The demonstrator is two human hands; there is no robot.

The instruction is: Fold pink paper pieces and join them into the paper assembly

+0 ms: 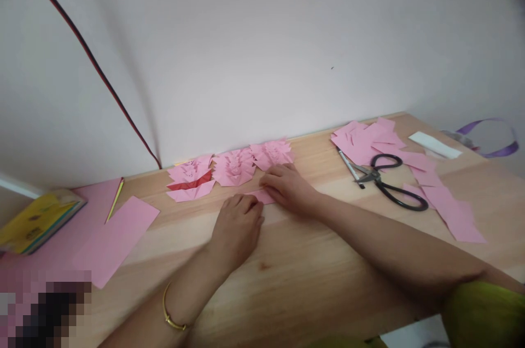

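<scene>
On our wooden table (311,282), a row of folded pink papers (233,166) lies at eleven o'clock from where we work. Our left hand (238,227), loosely curled, and our right hand (289,189), arched, both touch a small pink strip (266,196) at the left's one o'clock; whether they grasp or merely press it, we cannot tell.

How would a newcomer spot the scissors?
On the wooden table, find the loose pink papers to the right of the right hand. The scissors lie among them; nothing else there has two big black loop handles.
</scene>
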